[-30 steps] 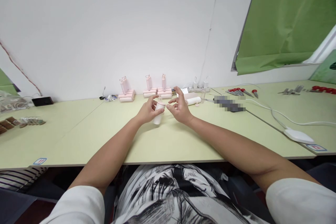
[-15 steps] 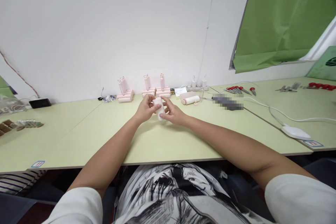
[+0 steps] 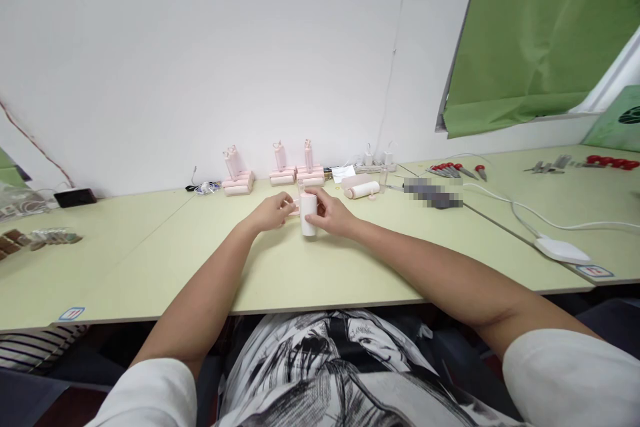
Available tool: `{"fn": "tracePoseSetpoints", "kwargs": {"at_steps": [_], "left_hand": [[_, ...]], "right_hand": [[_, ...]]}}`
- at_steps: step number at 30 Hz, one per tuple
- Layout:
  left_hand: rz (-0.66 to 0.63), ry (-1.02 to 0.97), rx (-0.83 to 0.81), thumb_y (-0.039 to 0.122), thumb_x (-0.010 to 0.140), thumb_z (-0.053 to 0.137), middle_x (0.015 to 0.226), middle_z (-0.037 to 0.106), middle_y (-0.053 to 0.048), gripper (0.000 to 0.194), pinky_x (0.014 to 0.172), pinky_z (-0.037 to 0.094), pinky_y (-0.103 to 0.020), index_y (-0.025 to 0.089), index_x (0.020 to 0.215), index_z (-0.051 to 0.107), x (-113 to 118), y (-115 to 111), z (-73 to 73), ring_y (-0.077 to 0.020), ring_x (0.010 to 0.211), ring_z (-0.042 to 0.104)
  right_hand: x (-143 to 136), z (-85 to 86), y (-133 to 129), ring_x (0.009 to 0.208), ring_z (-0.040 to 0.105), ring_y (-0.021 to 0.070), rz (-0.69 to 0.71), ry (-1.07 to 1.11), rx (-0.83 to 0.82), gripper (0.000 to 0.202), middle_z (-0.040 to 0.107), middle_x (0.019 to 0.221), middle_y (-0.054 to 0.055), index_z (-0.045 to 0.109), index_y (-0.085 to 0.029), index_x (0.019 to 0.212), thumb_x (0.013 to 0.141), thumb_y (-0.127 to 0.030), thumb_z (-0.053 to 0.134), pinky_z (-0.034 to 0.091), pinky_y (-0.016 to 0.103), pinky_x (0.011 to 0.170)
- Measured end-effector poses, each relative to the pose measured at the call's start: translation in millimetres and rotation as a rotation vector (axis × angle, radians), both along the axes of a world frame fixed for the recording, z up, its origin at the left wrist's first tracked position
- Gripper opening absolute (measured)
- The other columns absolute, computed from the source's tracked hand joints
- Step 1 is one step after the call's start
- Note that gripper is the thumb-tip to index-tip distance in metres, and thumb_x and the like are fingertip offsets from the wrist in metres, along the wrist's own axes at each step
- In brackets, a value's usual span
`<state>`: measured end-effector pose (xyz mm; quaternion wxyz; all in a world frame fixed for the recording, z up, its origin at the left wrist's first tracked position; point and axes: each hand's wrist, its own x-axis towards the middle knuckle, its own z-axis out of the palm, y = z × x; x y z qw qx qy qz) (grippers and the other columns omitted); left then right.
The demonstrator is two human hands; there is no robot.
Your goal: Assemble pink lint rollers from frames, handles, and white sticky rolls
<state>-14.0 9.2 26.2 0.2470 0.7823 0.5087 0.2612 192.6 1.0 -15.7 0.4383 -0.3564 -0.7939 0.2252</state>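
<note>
A white cylinder (image 3: 309,217) with a pink rim on top stands nearly upright in front of me, just above or on the table. My right hand (image 3: 334,215) is closed around its right side, thumb on the front. To its left, my left hand (image 3: 273,211) pinches a small pale pink piece (image 3: 296,207) close against the cylinder. The cylinder and the fingers hide part of that piece, so its kind cannot be made out. A narrow clear part (image 3: 301,185) shows just behind the cylinder's top.
Pink rollers with clear upright holders (image 3: 239,181) stand along the wall. Right of them lie another white cylinder (image 3: 366,191) and a power strip (image 3: 375,167). Farther right are red-handled tools (image 3: 457,170) and a white cabled device (image 3: 561,249). A black box (image 3: 75,197) sits left.
The cylinder has come slightly nearer and turned more upright. My left hand has left the cylinder and moved a little left, now with the pink piece. My right hand keeps its hold.
</note>
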Motion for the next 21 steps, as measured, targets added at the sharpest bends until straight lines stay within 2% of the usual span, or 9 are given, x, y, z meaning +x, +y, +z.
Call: {"fn": "tracePoseSetpoints", "kwargs": {"at_steps": [2,7,9,12,15,17,21], "left_hand": [[0.030,0.208,0.006,0.043,0.082,0.059,0.082,0.070,-0.007,0.028,0.054,0.043,-0.026,0.018,0.093,0.062,-1,-2,1.1,-0.0177,0.062,0.064],[0.145,0.494,0.004,0.045,0.077,0.060,0.105,0.072,-0.012,0.041,0.063,0.045,-0.028,0.017,0.108,0.064,2,-2,1.1,-0.0229,0.078,0.068],[0.166,0.562,-0.033,0.046,0.078,0.058,0.099,0.074,-0.013,0.047,0.062,0.046,-0.029,0.015,0.113,0.063,2,-3,2.4,-0.0231,0.073,0.069],[0.128,0.647,-0.136,0.048,0.078,0.055,0.082,0.074,-0.013,0.050,0.059,0.046,-0.030,0.012,0.112,0.064,3,-5,4.2,-0.0230,0.061,0.068],[0.072,0.676,-0.180,0.047,0.078,0.055,0.082,0.074,-0.012,0.051,0.059,0.047,-0.031,0.012,0.113,0.064,4,-7,4.7,-0.0223,0.059,0.067],[0.049,0.660,-0.133,0.044,0.076,0.057,0.095,0.075,-0.012,0.053,0.065,0.049,-0.030,0.014,0.119,0.061,5,-8,4.0,-0.0219,0.067,0.069],[-0.005,0.632,0.043,0.035,0.071,0.061,0.123,0.067,-0.010,0.054,0.079,0.049,-0.030,0.020,0.123,0.061,8,-8,-1.3,-0.0262,0.101,0.066]], "right_hand": [[1,-0.7,1,0.066,0.051,0.0128,-0.004,-0.007,-0.016,0.061,0.058,0.085,-0.001,0.044,-0.022,0.134,0.077,-0.033,0.064,0.042,0.026,0.061],[3,-1.8,4,0.065,0.050,0.0127,-0.028,-0.024,-0.017,0.061,0.056,0.082,-0.002,0.045,-0.022,0.134,0.077,-0.034,0.064,0.041,0.026,0.060],[3,-1.6,3,0.064,0.050,0.0127,-0.022,-0.022,-0.018,0.062,0.056,0.081,-0.002,0.044,-0.022,0.135,0.077,-0.035,0.064,0.040,0.026,0.060],[2,-0.3,2,0.065,0.051,0.0132,-0.033,-0.024,-0.016,0.062,0.058,0.083,-0.001,0.045,-0.021,0.134,0.076,-0.035,0.064,0.041,0.026,0.061],[3,3.0,1,0.069,0.054,0.0150,-0.086,-0.008,0.006,0.059,0.060,0.087,0.001,0.047,-0.020,0.131,0.076,-0.034,0.064,0.044,0.029,0.064],[5,5.3,2,0.072,0.056,0.0167,-0.148,0.027,0.025,0.058,0.062,0.089,0.002,0.048,-0.020,0.129,0.075,-0.034,0.063,0.045,0.031,0.067],[10,4.9,11,0.074,0.057,0.0183,-0.204,0.120,0.024,0.056,0.062,0.089,0.003,0.047,-0.021,0.126,0.074,-0.034,0.063,0.047,0.034,0.071]]}}
